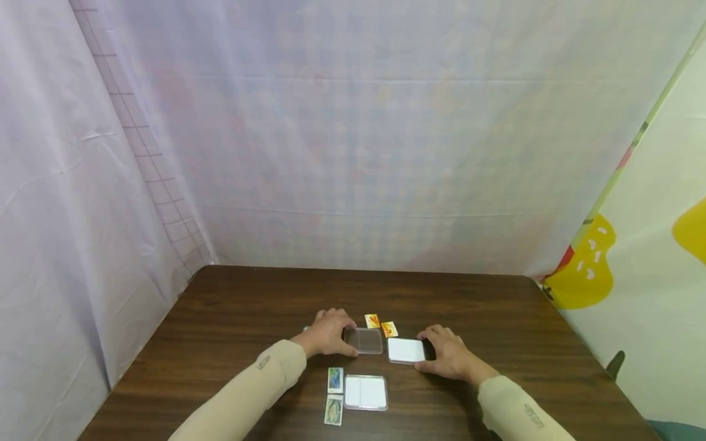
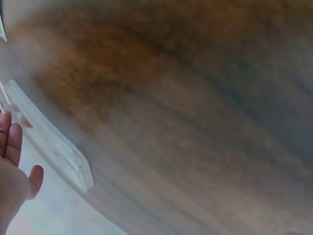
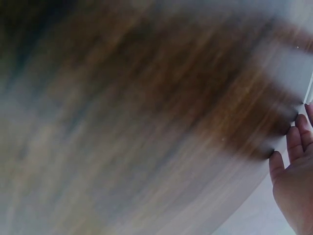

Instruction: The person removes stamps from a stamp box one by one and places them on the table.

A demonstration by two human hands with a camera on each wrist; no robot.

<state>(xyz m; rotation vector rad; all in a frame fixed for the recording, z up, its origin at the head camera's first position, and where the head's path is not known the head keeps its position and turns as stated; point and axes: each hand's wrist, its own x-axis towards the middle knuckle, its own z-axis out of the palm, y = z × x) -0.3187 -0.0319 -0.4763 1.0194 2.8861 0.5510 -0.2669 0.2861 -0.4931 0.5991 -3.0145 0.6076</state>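
In the head view my left hand (image 1: 329, 334) holds a flat clear plastic case (image 1: 368, 341) by its left end, thumb at the near edge and fingers at the far edge. My right hand (image 1: 445, 352) grips the right end of a case with white contents (image 1: 406, 351), with thumb and fingers on opposite edges. These two cases lie side by side, a small gap between them. The left wrist view has another clear case (image 2: 58, 139) beside the left hand, mostly covered by that hand in the head view. Fingers (image 3: 295, 144) of the right hand show at the right wrist view's edge.
Two small orange-and-yellow cards (image 1: 380, 325) lie beyond the cases. Nearer me, a clear case with white contents (image 1: 366, 392) sits beside two picture cards (image 1: 334, 395). Everything is on a dark wooden table (image 1: 469, 300), with a pale curtain (image 1: 358, 153) hanging behind its far edge.
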